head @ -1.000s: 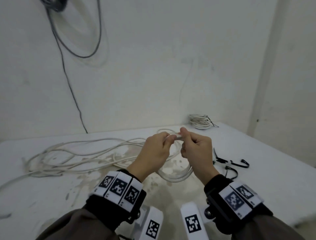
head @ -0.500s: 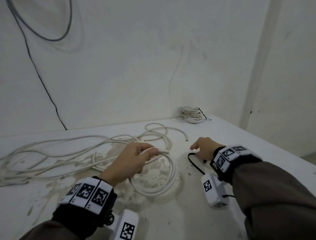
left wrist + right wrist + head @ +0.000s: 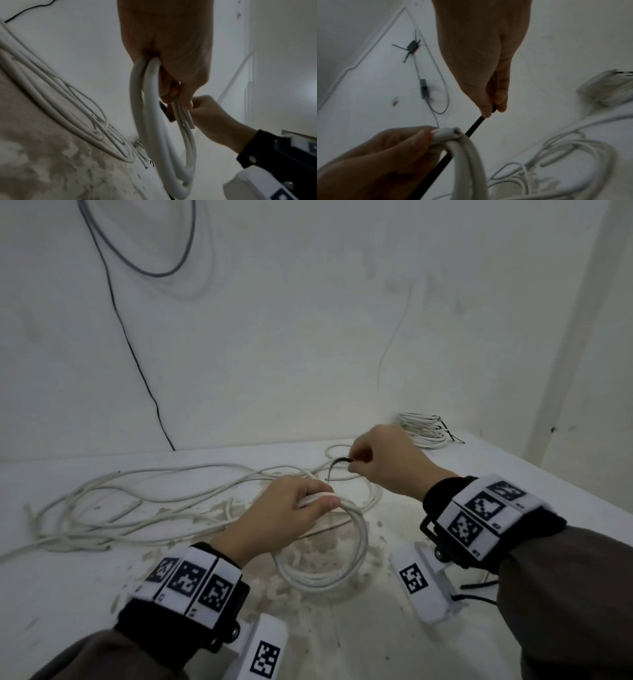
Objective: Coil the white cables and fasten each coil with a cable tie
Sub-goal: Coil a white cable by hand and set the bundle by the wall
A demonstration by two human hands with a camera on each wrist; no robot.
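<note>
Your white table [image 3: 513, 508] fills the lower half of the head view, its middle blotched with worn patches and its near edge cut off by your sleeves. Across its left side sprawl the loose white cables [image 3: 137, 501], tangled so that you cannot count them or find where each one ends. At the far right corner, against the wall, sits a finished bundle [image 3: 423, 433] with dark tie ends sticking out; the right wrist view shows it only as a blur. Nearer you, the coil [image 3: 325, 570] hangs in loops from your left hand [image 3: 277, 518], whose fingers and thumb are curled round the gathered turns at the top, with its lower loops low over the blotched patch. Your right hand [image 3: 383, 463] sits just beyond it, thumb and forefinger pinching a black cable tie [image 3: 476, 125] that runs down behind the top of the coil; its lower end is hidden behind your left fingers. More dark ties [image 3: 478, 585] peek out under your right wrist, mostly covered by the sleeve.
</note>
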